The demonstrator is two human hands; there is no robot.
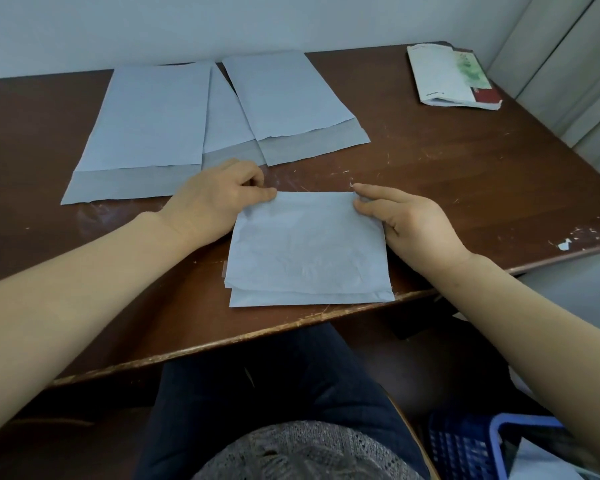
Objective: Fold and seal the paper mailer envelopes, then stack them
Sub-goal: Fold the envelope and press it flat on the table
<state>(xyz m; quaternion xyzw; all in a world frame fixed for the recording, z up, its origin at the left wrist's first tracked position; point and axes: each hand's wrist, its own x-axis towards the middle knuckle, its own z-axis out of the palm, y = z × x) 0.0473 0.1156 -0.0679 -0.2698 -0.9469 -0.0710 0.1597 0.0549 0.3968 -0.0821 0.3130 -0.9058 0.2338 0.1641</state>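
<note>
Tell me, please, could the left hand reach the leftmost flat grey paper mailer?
Probably yes: the left hand sits beside that grey mailer, nothing between them, though it pinches the folded mailer.

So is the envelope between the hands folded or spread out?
Folded. The mailer envelope looks much shorter than the unfolded envelopes behind it, and doubled edges show at its near end.

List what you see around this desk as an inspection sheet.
Surface: brown wooden table, scratched and chipped.
Job's things: three flat mailers overlapping at the back, flaps open; folded mailer stack near the front edge.
Clutter: printed packet at the far right corner.
Hands: left hand pinches the stack's far left corner; right hand touches its far right corner.
Cables: nothing seen.
Surroundings: pale wall; blue basket on the floor.
</note>
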